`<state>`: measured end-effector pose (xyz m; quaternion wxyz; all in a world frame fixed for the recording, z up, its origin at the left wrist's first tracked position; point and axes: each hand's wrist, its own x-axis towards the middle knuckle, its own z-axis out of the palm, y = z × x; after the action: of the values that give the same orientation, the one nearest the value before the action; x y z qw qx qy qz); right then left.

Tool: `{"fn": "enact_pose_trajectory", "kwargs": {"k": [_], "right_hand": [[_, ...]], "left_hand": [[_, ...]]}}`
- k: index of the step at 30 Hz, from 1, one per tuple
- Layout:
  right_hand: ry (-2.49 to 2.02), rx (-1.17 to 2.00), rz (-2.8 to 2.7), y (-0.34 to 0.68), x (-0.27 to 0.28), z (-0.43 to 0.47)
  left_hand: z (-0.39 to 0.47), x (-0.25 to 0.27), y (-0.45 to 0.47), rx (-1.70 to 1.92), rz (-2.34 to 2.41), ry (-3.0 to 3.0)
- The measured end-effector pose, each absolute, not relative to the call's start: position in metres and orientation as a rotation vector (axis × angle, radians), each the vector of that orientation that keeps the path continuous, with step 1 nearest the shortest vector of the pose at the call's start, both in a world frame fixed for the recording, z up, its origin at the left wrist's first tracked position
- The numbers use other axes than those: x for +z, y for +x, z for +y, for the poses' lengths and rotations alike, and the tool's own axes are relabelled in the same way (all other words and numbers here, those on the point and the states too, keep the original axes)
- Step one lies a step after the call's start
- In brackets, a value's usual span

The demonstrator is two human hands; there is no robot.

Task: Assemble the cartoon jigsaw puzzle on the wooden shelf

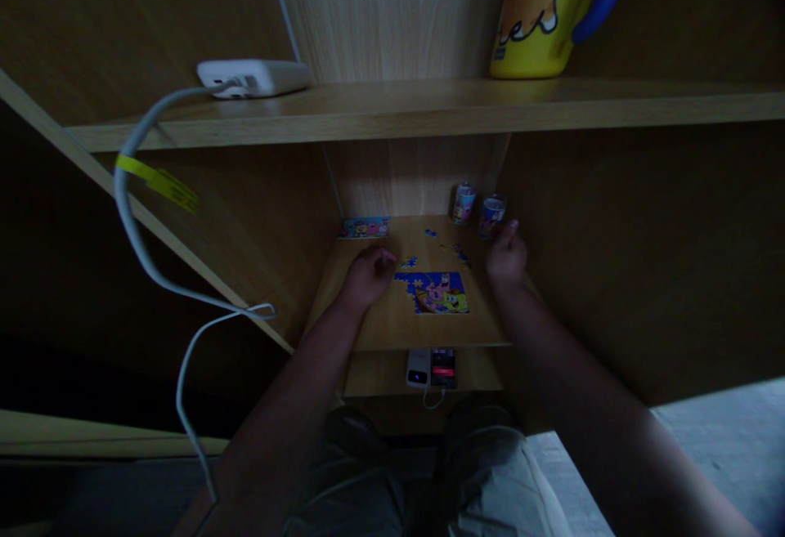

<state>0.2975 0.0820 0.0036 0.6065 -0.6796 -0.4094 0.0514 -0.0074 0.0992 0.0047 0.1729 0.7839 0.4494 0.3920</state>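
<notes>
curled left grip (370, 273), jagged puzzle (440, 293), wooden shelf (380, 328)

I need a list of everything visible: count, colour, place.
Shelves: three, brown, stacked
Puzzle: one, multicoloured, middle shelf
Loose pieces: several, bluish, behind puzzle
Flat picture: one, multicoloured, back left
Canisters: two, bluish, back right
Jug: one, yellow, upper right
Boxy device: one, white, upper left
Cables: two, white, left and lower shelf
Tag: one, yellow, left cable
Power bank: one, white, lower shelf
Phone: one, dark, lower shelf
Trousers: pair, greyish, below
Left hand: one, left of puzzle
Right hand: one, near canisters
</notes>
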Motion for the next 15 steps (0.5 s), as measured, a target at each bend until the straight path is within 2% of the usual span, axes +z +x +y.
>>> {"fn": "enact_pose_trajectory", "kwargs": {"k": [5, 11, 15], "right_hand": [[-1.596, 0.116, -1.056, 0.298, -0.002, 0.083], [-1.464, 0.037, -1.641, 0.291, -0.010, 0.090], [-1.382, 0.022, -1.839, 0.283, -0.009, 0.098]], "left_hand": [[0.100, 0.003, -0.006, 1.087, 1.230, 2.277], [0.104, -0.002, -0.006, 1.082, 1.199, 2.294], [0.106, -0.002, -0.006, 1.084, 1.202, 2.261]]}}
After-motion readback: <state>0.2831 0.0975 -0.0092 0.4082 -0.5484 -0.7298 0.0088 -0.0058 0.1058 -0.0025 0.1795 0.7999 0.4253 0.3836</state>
